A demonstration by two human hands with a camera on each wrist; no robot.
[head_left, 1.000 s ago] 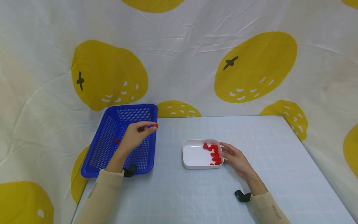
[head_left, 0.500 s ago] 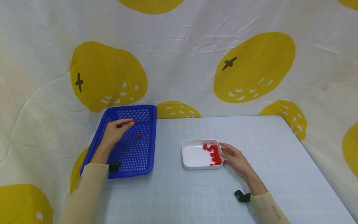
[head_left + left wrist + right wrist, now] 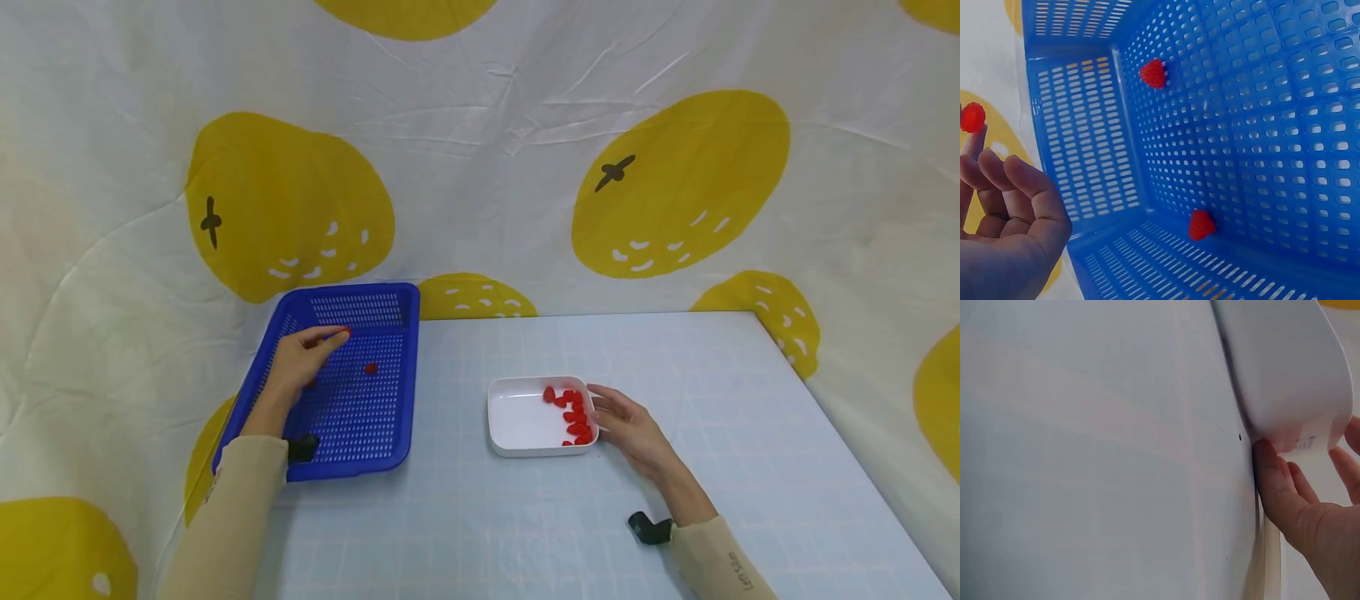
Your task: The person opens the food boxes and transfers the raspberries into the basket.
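Observation:
My left hand point(image 3: 295, 364) hovers over the blue basket point(image 3: 412, 392) and pinches a red raspberry point(image 3: 974, 117) between thumb and index finger. On the basket floor lie two more: one raspberry point(image 3: 1154, 74) near the far end, another raspberry point(image 3: 1201, 225) by the side wall, mostly hidden behind my hand in the head view. My right hand point(image 3: 637, 433) rests against the right end of a white dish point(image 3: 517, 417), its thumb and fingers spread along the outer wall. Several raspberries point(image 3: 577, 417) are gathered at the right side of this dish.
A pale checked cloth point(image 3: 480, 533) covers the table. Behind it hangs a white curtain point(image 3: 487, 208) with large yellow fruit prints. Wrist cameras sit at both cuffs; the right camera point(image 3: 649, 528) is just above the table.
My left hand has moved left, carrying its raspberry further over the basket, then slightly down. A raspberry on the basket floor has come into sight. My right hand stays at the dish.

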